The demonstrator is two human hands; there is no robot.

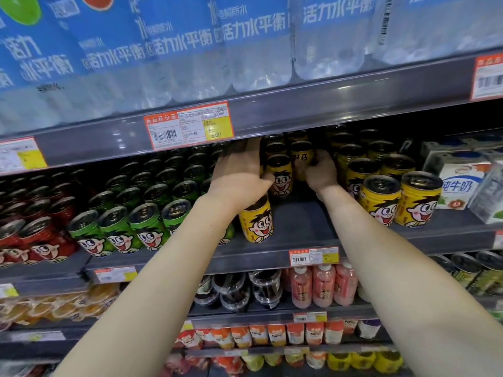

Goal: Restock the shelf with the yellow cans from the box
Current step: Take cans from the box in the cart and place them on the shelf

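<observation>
Yellow cans (279, 176) on shelf (299, 227): left hand (239, 172) straight-fingered against one row; right hand (321, 172) curls round rear can (300, 161).

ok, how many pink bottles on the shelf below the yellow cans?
3 pink bottles in a row: left, middle, right, just under the price tag. More may be hidden behind them.
</observation>
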